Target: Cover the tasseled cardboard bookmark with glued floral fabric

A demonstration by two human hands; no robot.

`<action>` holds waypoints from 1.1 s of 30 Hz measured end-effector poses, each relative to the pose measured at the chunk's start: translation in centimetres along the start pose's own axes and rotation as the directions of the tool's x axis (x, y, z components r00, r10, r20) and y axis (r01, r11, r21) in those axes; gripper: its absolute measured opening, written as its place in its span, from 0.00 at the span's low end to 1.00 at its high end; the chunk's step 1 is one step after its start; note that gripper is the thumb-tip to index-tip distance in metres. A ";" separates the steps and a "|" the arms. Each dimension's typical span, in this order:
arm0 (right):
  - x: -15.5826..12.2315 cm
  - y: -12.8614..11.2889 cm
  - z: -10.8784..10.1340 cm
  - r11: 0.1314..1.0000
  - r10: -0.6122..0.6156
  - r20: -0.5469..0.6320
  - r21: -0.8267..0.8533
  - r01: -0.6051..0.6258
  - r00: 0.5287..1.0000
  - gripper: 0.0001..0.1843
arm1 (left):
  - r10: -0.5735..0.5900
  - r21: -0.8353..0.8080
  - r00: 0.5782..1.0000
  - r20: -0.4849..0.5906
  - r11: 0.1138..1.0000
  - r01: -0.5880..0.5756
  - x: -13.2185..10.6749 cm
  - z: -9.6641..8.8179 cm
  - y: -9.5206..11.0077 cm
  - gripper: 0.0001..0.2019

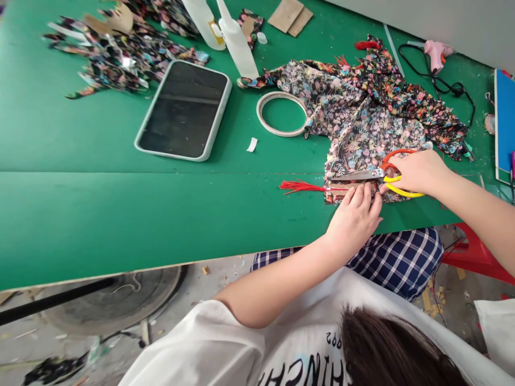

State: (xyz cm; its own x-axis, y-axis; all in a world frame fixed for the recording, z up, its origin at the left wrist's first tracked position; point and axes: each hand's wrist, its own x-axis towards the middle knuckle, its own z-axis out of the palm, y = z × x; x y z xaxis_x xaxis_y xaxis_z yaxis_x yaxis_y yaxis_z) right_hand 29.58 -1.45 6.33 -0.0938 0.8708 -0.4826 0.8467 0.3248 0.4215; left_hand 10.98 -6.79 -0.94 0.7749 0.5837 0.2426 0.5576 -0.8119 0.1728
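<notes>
My right hand is closed around scissors with one red and one yellow handle loop. Their blades point left and lie over black floral fabric. Beside the blades, my left hand presses its bent fingertips on the fabric's near edge, over a narrow brown strip. A red tassel sticks out leftward from that strip, past the cloth. Part of the strip is hidden under my left fingers.
A tablet and a tape roll lie left of the fabric. White squeeze bottles, fabric scraps and brown card pieces are farther back. A pink glue gun with black cord lies at back right, near a blue board.
</notes>
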 end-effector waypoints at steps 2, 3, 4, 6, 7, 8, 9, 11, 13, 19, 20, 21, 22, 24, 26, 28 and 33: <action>0.0 0.0 0.1 1.000 0.004 0.003 0.003 -0.004 1.000 0.33 | 0.000 -0.001 1.000 0.001 1.000 0.000 0.0 0.0 0.0 0.25; 0.1 0.0 0.2 1.000 0.002 0.010 0.008 -0.002 1.000 0.33 | -0.001 -0.004 1.000 0.003 1.000 0.001 0.0 0.0 0.0 0.25; 0.1 0.1 0.3 1.000 0.001 0.023 0.015 -0.001 1.000 0.34 | -0.001 -0.008 1.000 0.006 1.000 0.001 0.0 0.0 0.0 0.25; 0.2 0.1 0.5 1.000 0.015 0.049 0.024 -0.016 0.999 0.34 | 0.000 -0.017 1.000 0.015 1.000 0.001 0.1 0.0 0.0 0.25; 0.3 0.1 0.6 0.999 0.024 0.062 0.026 -0.026 0.998 0.34 | 0.000 -0.021 1.000 0.021 1.000 0.000 0.1 0.0 0.0 0.25; 0.4 0.0 0.7 0.999 0.031 0.070 0.027 -0.032 0.997 0.34 | 0.000 -0.025 1.000 0.027 1.000 0.001 0.1 0.0 -0.1 0.25; 0.5 0.0 0.7 0.999 0.034 0.075 0.025 -0.036 0.997 0.34 | 0.000 -0.028 0.999 0.033 1.000 0.001 0.1 0.0 -0.1 0.25; 0.5 -0.1 0.6 0.999 0.026 0.074 0.020 -0.028 0.997 0.34 | -0.001 -0.029 0.999 0.042 1.000 0.002 0.1 -0.1 0.0 0.26; 0.6 -0.2 0.4 1.000 0.013 0.067 0.011 -0.013 0.998 0.33 | -0.003 -0.027 0.999 0.042 1.000 0.005 0.1 -0.1 0.0 0.26; 0.7 -0.3 0.3 1.000 0.004 0.061 0.014 -0.005 0.998 0.32 | -0.004 -0.030 0.999 0.037 1.000 0.005 0.0 -0.2 0.0 0.26; 0.7 -0.4 0.4 1.000 0.009 0.057 0.017 -0.010 0.998 0.31 | -0.004 -0.031 0.999 0.040 1.000 0.005 0.1 -0.2 0.0 0.26; 0.8 -0.4 0.4 1.000 0.012 0.053 0.019 -0.013 0.998 0.31 | -0.003 -0.033 0.999 0.043 0.999 0.004 0.1 -0.2 0.0 0.26; 0.9 -0.4 0.4 1.000 0.014 0.049 0.019 -0.015 0.999 0.31 | -0.002 -0.034 0.999 0.045 0.999 0.004 0.1 -0.2 0.0 0.26; 1.1 -0.6 0.4 1.000 0.011 0.041 0.014 -0.011 0.999 0.30 | 0.002 -0.036 0.999 0.041 0.999 0.000 0.1 -0.2 0.0 0.25; 1.3 -0.7 0.1 1.000 0.002 0.040 0.007 -0.003 0.999 0.30 | 0.005 -0.035 1.000 0.026 0.999 -0.005 0.1 -0.1 0.0 0.24; 1.2 -0.9 -0.4 1.000 -0.006 0.048 -0.002 0.006 0.999 0.29 | 0.006 -0.033 1.000 0.009 0.999 -0.006 0.1 0.0 0.0 0.24; 0.7 -1.2 -1.6 0.998 0.059 -0.012 -0.028 -0.059 0.998 0.25 | 0.008 -0.031 1.000 -0.014 0.999 -0.008 0.0 0.2 0.0 0.23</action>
State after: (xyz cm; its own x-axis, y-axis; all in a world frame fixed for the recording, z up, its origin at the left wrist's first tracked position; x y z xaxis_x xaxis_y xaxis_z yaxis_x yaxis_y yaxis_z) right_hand 27.69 -0.67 6.75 -0.0503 0.8929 -0.4474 0.8358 0.2829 0.4706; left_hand 11.05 -6.82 -1.12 0.7748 0.5774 0.2575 0.5418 -0.8163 0.2001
